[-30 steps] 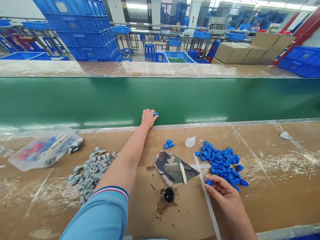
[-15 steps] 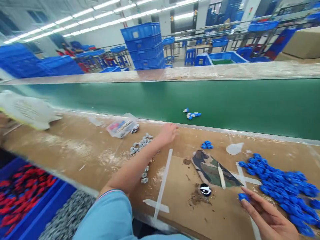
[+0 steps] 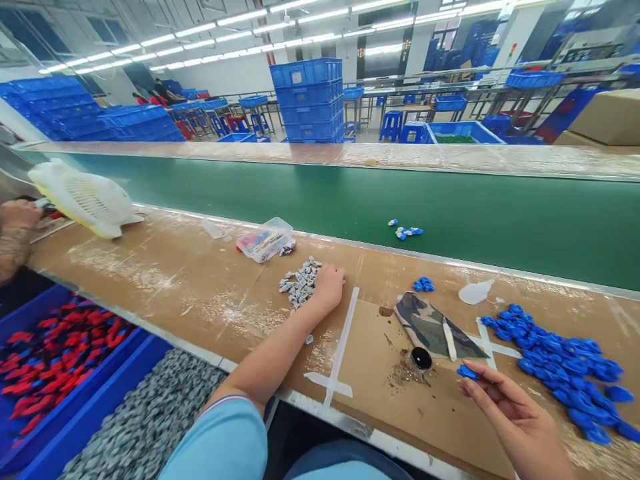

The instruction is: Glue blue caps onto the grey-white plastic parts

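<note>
My left hand (image 3: 327,285) rests on the brown bench at the right edge of a small heap of grey parts (image 3: 301,282), fingers curled onto them. Whether it grips one I cannot tell. My right hand (image 3: 505,405) is low at the right and pinches one blue part (image 3: 467,372) at its fingertips. A large pile of blue parts (image 3: 560,363) lies just to its right. A few joined blue and grey pieces (image 3: 406,231) lie on the green conveyor belt (image 3: 500,213).
A camouflage cloth (image 3: 430,327) with a white stick, a small black cap (image 3: 421,359), a clear plastic box (image 3: 265,240) and a white fan (image 3: 85,197) sit on the bench. Bins of red (image 3: 55,353) and grey parts (image 3: 145,420) stand below left. Another person's hand (image 3: 15,227) is at far left.
My left hand left the pieces on the belt and drew back to the grey heap. My view swung to the left. The right hand still holds its blue part.
</note>
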Demonstrator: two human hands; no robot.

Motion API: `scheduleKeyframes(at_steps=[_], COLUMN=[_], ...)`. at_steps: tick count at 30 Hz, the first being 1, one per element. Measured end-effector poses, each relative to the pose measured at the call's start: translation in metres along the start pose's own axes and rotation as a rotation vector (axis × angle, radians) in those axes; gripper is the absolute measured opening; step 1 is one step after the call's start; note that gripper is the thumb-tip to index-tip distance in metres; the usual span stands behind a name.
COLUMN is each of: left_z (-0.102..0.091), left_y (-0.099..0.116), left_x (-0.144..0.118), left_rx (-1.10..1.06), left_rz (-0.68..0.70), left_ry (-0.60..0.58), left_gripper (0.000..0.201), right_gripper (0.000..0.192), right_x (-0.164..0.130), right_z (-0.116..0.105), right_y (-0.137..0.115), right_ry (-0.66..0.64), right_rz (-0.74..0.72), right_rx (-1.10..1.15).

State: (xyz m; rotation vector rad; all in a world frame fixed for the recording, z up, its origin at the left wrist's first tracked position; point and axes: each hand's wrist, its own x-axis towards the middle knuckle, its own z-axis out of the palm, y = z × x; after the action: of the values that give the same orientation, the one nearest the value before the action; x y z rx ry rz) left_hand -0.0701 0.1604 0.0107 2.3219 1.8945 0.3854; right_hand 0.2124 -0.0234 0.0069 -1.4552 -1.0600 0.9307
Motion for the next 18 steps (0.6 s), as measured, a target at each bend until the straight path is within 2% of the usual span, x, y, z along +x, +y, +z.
scheduleKeyframes(at_steps=[4,8,10,12,15,18], left_z=[0.004,0.000,-0.001,0.001,0.009,0.017], left_y=[0.000,0.000,0.005,0.014,0.036,0.058], left_x=[-0.004,-0.026,-0.045,-0.069,-0.104,-0.127], left_rx=[-0.075,-0.219,-0.452,-0.807,-1.253,-1.459], left_rz=[0.047,0.117,0.122,0.069,-0.114,-0.264], left_ry=[0.018,0.057,0.117,0.132,-0.051,-0.207], left_gripper=[0.025,0.026,0.016,0.006,0.014,0.022], right_gripper=[0.035,0.038,0.035,0.029,0.021,0.021], right_x=[-0.004,-0.001,0.001,0.004,0.007,0.008], right_z=[0.002,0.010,0.013,0.014,0.016,0.018], right_y=[-0.004,-0.007,-0.008,-0.008,-0.011,-0.016], right_ry=[-0.065,-0.131,-0.144,-0.141,-0.149,-0.162], right_rz=[-0.061,-0.108,-0.155,-0.253,-0.453,-0.590], right_rx=[-0.073,-0.181,-0.298,-0.434,-0.577,-0.653])
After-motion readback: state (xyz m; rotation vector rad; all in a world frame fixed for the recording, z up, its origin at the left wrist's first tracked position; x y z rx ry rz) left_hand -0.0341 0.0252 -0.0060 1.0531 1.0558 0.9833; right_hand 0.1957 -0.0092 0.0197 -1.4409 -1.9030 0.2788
